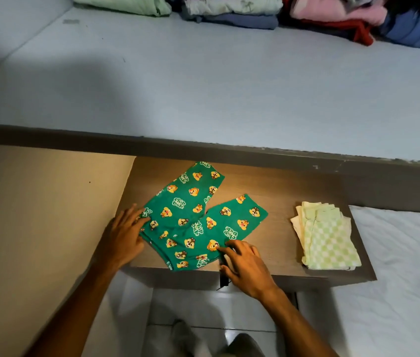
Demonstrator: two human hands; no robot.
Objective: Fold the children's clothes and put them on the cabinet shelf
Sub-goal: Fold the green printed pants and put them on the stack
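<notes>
A pair of green children's shorts [193, 217] with a cartoon chipmunk print lies spread flat on the brown wooden surface [281, 202], its two legs pointing away from me. My left hand [124, 235] rests flat with spread fingers on the waistband's left corner. Fingers of my right hand [245, 266] press on the waistband's right corner near the front edge. A folded green-and-white checked garment [327, 238] sits on the same surface to the right, apart from both hands.
Beyond the surface stretches a pale blue mattress [203, 81] with stacks of folded clothes [229, 9] along its far edge. A beige wall panel [36, 215] stands at the left, white bedding [397, 279] at the right, and tiled floor [216, 313] below.
</notes>
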